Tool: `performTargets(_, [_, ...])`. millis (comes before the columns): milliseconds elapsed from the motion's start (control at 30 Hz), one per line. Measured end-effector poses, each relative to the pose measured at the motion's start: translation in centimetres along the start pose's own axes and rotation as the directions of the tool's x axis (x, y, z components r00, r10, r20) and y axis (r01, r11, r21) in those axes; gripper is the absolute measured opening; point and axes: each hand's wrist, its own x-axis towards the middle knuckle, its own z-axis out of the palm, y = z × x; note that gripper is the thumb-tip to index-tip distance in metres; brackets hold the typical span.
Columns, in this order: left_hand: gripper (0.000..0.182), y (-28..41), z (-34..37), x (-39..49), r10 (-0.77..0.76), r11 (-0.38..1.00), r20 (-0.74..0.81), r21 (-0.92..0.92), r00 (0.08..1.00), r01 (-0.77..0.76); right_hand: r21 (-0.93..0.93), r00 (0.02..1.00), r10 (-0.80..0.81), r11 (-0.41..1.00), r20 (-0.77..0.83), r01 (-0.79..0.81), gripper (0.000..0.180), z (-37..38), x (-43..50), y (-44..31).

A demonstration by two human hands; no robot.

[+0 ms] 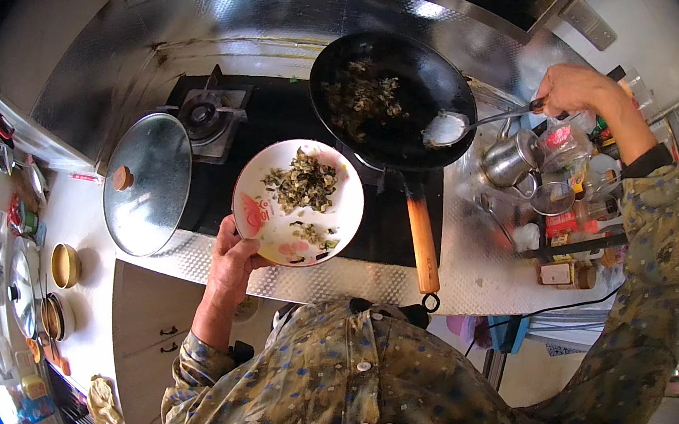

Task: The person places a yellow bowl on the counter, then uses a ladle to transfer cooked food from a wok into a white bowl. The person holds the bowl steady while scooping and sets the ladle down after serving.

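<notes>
My left hand grips the lower left rim of a white plate with red printed decoration. On the plate lies a heap of chopped, dark green cooked food, with a smaller bit near the lower rim. My right hand holds a metal spatula by its dark handle end. The spatula's blade rests in or just above the right side of a black wok; contact cannot be told. Scattered cooked bits remain inside the wok, whose wooden handle points toward me.
A glass lid with a wooden knob leans left of the black gas stove, near a burner. Right of the wok stand a steel kettle, a small strainer and several jars. Bowls sit far left.
</notes>
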Motion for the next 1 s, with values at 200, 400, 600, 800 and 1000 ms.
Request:
performTargets(200, [0.043,0.6,0.2,-0.1,0.028,1.000,0.012,0.000,1.000,-0.028,0.250,0.871,-0.341,0.863,-0.355,0.439,0.024,10.1,6.1,-1.4])
performTargets(400, [0.044,0.8,0.5,-0.5,0.061,0.998,-0.019,0.013,0.998,-0.060,0.462,0.914,-0.178,0.818,-0.365,0.344,0.027,15.6,4.5,-3.2])
performTargets(600, [0.044,1.5,1.7,-0.3,0.058,0.998,-0.011,0.008,0.998,-0.058,0.565,0.915,0.031,0.794,-0.403,0.222,0.033,18.1,3.9,-7.6])
performTargets(800, [0.038,2.2,2.5,0.1,0.071,0.997,-0.009,0.024,0.997,-0.071,0.684,0.936,0.045,0.694,-0.350,0.223,0.033,18.8,1.5,-6.0])
performTargets(1000, [0.035,2.9,3.8,2.3,0.059,0.998,0.038,-0.005,0.998,-0.059,0.663,0.872,0.114,0.698,-0.476,0.271,0.038,17.7,-1.7,-2.9])
